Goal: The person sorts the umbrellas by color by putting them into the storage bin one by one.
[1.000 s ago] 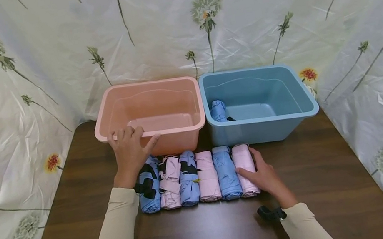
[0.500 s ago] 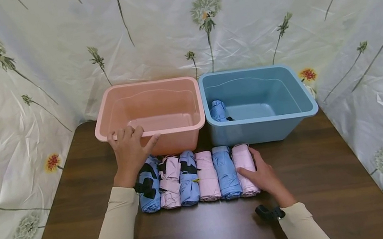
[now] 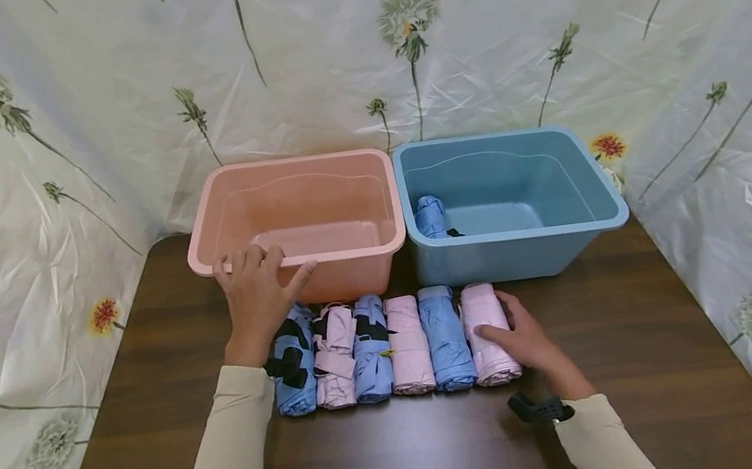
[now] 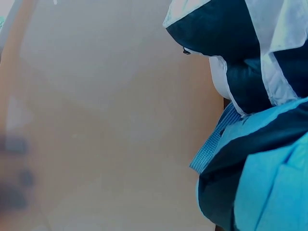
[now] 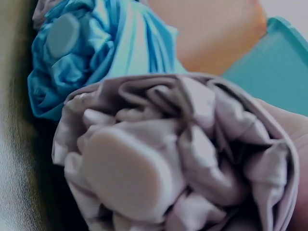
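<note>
My left hand (image 3: 257,296) rests with its fingertips at the front rim of the pink bin (image 3: 353,276), thumb spread to the right. Below it, a row of folded umbrellas lies side by side. My right hand (image 3: 530,333) grips the pink umbrella (image 3: 488,332) at the row's right end, thumb on top and fingers along its far right side. In the right wrist view, that umbrella's pale oval end cap (image 5: 126,175) sits among its gathered folds. To its left lies a blue umbrella (image 3: 447,339). Black-patterned umbrellas, such as the leftmost blue one (image 3: 298,393), lie beneath my left wrist.
A blue bin (image 3: 521,256) stands right of the pink one, with a blue umbrella (image 3: 430,217) inside at its left. Both bins stand at the back of the dark wooden table (image 3: 415,468). Flower-printed sheeting (image 3: 301,56) hangs behind and along the sides.
The rightmost pink umbrella has shifted slightly right with my right hand, leaving a small gap from the blue one at its near end. My left hand stays at the pink bin's rim.
</note>
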Motion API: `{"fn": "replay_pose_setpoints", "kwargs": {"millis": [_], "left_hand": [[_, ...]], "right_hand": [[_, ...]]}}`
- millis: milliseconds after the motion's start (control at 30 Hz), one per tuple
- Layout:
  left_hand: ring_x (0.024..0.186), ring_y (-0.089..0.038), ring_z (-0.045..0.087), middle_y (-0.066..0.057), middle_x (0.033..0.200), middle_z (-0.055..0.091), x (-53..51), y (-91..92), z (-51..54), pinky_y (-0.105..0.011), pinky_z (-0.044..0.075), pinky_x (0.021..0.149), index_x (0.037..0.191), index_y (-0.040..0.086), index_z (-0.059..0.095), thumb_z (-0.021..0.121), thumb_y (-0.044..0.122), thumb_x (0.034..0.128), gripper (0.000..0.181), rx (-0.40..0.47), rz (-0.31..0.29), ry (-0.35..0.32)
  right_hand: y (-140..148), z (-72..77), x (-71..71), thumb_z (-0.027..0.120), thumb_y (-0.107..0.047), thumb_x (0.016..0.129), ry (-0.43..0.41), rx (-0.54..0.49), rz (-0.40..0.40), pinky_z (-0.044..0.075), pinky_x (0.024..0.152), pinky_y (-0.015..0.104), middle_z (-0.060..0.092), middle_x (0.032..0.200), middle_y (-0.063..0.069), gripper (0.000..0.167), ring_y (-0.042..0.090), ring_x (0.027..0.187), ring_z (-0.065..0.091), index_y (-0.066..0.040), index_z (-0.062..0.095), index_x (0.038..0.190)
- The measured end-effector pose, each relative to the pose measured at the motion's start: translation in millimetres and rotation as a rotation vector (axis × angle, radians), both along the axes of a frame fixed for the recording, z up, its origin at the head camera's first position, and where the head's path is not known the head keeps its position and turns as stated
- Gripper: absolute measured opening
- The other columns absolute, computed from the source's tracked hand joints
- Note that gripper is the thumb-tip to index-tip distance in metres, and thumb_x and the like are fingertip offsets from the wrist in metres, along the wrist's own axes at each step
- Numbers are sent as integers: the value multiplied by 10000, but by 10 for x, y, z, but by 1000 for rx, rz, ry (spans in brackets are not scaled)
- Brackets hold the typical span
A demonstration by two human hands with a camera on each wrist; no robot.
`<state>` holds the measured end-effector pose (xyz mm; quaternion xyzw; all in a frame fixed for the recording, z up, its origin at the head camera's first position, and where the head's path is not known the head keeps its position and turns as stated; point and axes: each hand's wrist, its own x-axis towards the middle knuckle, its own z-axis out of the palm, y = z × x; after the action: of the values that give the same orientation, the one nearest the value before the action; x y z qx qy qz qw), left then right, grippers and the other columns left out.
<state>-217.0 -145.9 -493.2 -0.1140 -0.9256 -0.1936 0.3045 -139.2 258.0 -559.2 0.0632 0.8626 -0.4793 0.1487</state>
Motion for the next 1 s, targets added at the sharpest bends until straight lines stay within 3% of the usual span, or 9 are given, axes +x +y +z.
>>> {"fn": "replay_pose_setpoints", "kwargs": {"millis": [200,333,667,1000], "left_hand": [[986,-352,470,-130,921,540,2,-1,-3,-650,184,1004,849,86,558,652,603,803,527,-11,6,-1],[993,-355,473,-133,936,545,-6,0,-10,-650,193,1003,850,88,552,644,608,806,529,-22,8,-5],[997,-353,469,-125,936,541,-6,7,-12,-649,181,1007,855,95,550,641,616,807,531,-23,5,-13],[940,-351,479,-110,873,519,-24,-9,-17,-645,224,974,818,92,538,646,620,790,540,-21,9,62]], "right_hand": [[77,-1,15,607,-378,923,-96,-87,-78,397,982,549,234,1512,256,817,428,1285,376,-96,135,1527],[106,-3,50,607,-412,922,-103,-99,-81,337,1024,586,185,1543,241,838,428,1328,312,-107,121,1534],[78,9,109,609,-372,932,-73,-123,-104,466,922,505,216,1526,241,826,417,1239,409,-122,109,1540],[24,74,199,614,-285,942,-42,-170,-83,527,830,450,316,1443,269,790,406,1128,517,-113,120,1534]]}}
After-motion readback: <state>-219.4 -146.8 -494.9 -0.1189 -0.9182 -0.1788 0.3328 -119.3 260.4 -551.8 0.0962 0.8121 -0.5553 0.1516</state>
